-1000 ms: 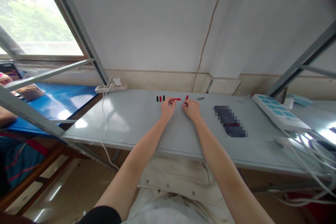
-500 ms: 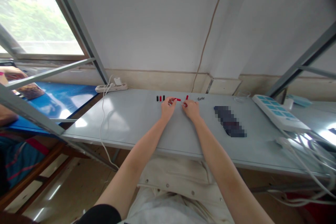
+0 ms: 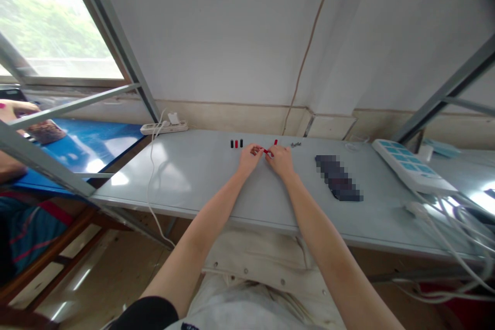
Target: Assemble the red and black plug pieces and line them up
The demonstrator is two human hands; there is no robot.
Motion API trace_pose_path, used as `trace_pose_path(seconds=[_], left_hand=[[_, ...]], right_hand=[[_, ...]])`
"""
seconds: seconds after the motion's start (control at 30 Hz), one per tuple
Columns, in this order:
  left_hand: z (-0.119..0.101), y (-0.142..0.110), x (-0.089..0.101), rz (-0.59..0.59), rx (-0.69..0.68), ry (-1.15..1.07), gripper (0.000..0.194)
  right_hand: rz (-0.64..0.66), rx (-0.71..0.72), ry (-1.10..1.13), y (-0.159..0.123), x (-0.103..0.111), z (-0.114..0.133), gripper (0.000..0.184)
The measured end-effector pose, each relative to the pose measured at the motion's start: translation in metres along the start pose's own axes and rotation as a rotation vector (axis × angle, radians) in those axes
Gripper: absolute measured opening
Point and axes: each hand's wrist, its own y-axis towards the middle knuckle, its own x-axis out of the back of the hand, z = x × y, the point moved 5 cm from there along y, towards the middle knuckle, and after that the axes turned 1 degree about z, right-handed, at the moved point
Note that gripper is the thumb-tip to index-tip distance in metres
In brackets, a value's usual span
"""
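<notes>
A slim red cylinder (image 3: 265,151) lies level between my two hands, just above the grey desk (image 3: 216,185). My left hand (image 3: 249,159) pinches its left end. Closed fingers of my right hand (image 3: 282,160) meet its right end; whatever they hold is too small and hidden to make out. Behind the right hand another red cylinder (image 3: 276,142) shows its top. Left of my left hand stand a short black cylinder (image 3: 232,144), a red one (image 3: 236,144) and a second black one (image 3: 241,143) in a row. Small dark metal bits (image 3: 296,145) lie right of my right hand.
A dark, pixelated flat object (image 3: 339,178) lies to the right. Beyond it is a large white power strip (image 3: 413,165) with cables. A smaller white strip (image 3: 164,129) sits at the back left, its cord crossing the desk. Another person's hand (image 3: 17,109) shows over a blue table (image 3: 93,139).
My hands have come together. The red cylinder in my left hand, which pointed at my right fingers across a gap, now meets them and shows less of its length.
</notes>
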Motion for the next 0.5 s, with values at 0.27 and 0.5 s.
trace_pose_path(seconds=[0.27, 0.5], left_hand=[[-0.031, 0.019, -0.008, 0.266, -0.186, 0.532, 0.013], [-0.054, 0.081, 0.012, 0.488, -0.151, 0.863, 0.017]], right_hand=[[0.014, -0.069, 0.086, -0.002, -0.004, -0.005, 0.018], [-0.093, -0.173, 0.236, -0.002, 0.000, -0.013, 0.026]])
